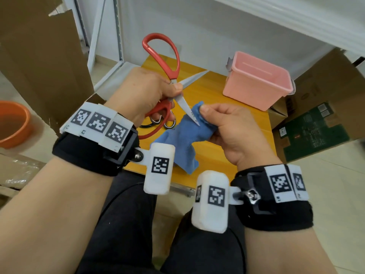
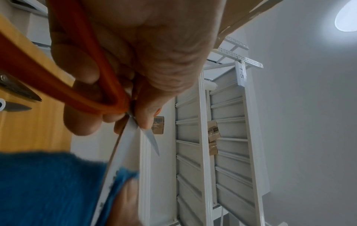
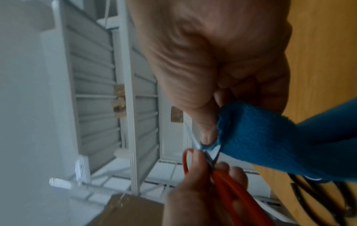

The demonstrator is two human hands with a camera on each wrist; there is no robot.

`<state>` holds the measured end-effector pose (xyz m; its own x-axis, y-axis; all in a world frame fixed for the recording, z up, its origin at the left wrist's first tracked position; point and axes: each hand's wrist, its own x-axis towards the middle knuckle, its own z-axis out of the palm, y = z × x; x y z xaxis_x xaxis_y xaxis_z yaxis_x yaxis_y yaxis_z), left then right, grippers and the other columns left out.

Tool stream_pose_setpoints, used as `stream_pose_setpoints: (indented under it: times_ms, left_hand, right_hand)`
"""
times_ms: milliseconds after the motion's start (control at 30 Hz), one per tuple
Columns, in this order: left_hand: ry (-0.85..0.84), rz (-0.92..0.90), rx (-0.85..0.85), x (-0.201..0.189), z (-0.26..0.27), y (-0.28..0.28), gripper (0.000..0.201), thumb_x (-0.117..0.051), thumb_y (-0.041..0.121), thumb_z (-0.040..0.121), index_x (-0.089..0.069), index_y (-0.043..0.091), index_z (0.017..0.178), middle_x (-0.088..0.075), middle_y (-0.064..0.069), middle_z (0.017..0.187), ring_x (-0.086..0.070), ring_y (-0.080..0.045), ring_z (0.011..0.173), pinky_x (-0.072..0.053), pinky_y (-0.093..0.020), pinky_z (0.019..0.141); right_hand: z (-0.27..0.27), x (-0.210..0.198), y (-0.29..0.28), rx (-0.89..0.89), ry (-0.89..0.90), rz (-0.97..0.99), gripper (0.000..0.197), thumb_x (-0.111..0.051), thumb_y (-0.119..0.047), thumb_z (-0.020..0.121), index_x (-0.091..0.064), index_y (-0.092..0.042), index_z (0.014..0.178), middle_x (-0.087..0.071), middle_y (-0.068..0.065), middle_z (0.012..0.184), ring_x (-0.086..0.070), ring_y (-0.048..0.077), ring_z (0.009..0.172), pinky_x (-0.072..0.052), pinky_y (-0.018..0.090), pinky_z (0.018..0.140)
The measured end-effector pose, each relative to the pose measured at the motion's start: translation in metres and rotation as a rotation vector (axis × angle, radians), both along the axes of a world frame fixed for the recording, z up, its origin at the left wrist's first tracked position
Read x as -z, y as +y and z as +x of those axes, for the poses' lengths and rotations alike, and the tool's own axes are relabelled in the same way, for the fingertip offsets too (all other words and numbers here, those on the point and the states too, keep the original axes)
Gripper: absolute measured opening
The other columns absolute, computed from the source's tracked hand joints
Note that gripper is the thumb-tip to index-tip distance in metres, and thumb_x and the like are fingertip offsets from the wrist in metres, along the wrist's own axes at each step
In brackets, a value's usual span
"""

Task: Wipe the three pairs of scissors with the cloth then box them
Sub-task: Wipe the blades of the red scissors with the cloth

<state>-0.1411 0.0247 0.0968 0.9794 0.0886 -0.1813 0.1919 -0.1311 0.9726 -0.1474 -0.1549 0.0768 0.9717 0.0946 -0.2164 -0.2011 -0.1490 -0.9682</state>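
Two hands raised | left hand grips red scissors (blades apart) | right hand pinches blue cloth on one blade

Soft, even daylight; a ceiling lamp glares, wrist views are blurred, edges bend.

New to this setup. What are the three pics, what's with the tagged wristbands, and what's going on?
No robot here: a person works bare-handed, wearing wrist straps that carry printed markers and small cameras. The big picture comes from a head camera looking down; the other two look along each wrist at the fingers.

The left hand grips red-handled scissors near the pivot, blades open. The right hand pinches a blue cloth around the lower blade, wiping it.

On the yellow table stands an open pink box, apparently empty. More scissor handles lie under the left hand; how many pairs I cannot tell.
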Motion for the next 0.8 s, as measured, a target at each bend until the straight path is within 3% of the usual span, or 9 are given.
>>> stream_pose_setpoints:
  times_ms: [133,300,467,567,667,800]
  left_hand:
    - [0.028,-0.031,-0.014,-0.001,0.000,0.004,0.026,-0.064,0.022,0.095,-0.070,-0.002,0.104,-0.063,-0.006,0.063,-0.064,-0.017,0.044,-0.040,-0.022,0.041]
    - [0.032,-0.039,-0.023,0.001,-0.001,-0.002,0.030,-0.066,0.022,0.093,-0.069,-0.005,0.105,-0.062,-0.007,0.058,-0.064,-0.018,0.043,-0.037,-0.021,0.038]
    - [0.032,0.005,-0.062,0.007,0.000,-0.007,0.030,-0.068,0.021,0.092,-0.069,-0.006,0.103,-0.058,-0.008,0.059,-0.062,-0.019,0.041,-0.037,-0.020,0.036]
    - [0.051,-0.015,-0.085,0.010,0.000,-0.005,0.033,-0.070,0.021,0.090,-0.068,-0.008,0.105,-0.059,-0.010,0.061,-0.062,-0.020,0.041,-0.037,-0.020,0.036]
    - [0.065,-0.021,-0.095,0.011,0.001,-0.002,0.036,-0.071,0.021,0.089,-0.067,-0.010,0.107,-0.060,-0.011,0.061,-0.062,-0.020,0.040,-0.037,-0.019,0.034]
    - [0.081,-0.030,-0.090,0.012,0.001,0.000,0.032,-0.070,0.021,0.090,-0.068,-0.007,0.106,-0.060,-0.009,0.060,-0.063,-0.019,0.041,-0.038,-0.019,0.036]
  right_hand:
    - [0.001,-0.008,-0.007,-0.006,0.075,0.078,0.010,-0.066,-0.020,0.094,-0.070,-0.012,0.089,-0.073,0.000,0.075,-0.070,0.013,0.067,-0.058,0.027,0.059]
    - [-0.001,-0.012,0.012,-0.089,0.021,-0.069,0.013,-0.071,-0.019,0.092,-0.071,-0.010,0.083,-0.071,0.003,0.074,-0.066,0.013,0.063,-0.056,0.028,0.059]
    - [0.001,-0.005,0.031,-0.045,-0.103,-0.279,0.023,-0.071,-0.020,0.093,-0.071,-0.005,0.075,-0.069,0.027,0.085,-0.057,0.023,0.071,-0.048,0.039,0.067]
    - [0.001,-0.002,0.036,-0.051,-0.123,-0.341,0.021,-0.067,-0.015,0.094,-0.070,-0.014,0.073,-0.070,0.018,0.081,-0.059,0.025,0.071,-0.051,0.044,0.064]
    - [0.003,0.000,0.037,-0.053,-0.147,-0.379,0.014,-0.066,-0.014,0.092,-0.072,-0.014,0.080,-0.073,0.019,0.088,-0.067,0.031,0.080,-0.057,0.055,0.074]
    - [0.003,-0.002,0.035,-0.070,-0.124,-0.381,0.009,-0.067,-0.012,0.091,-0.074,-0.015,0.085,-0.074,0.016,0.092,-0.069,0.035,0.093,-0.058,0.054,0.083]
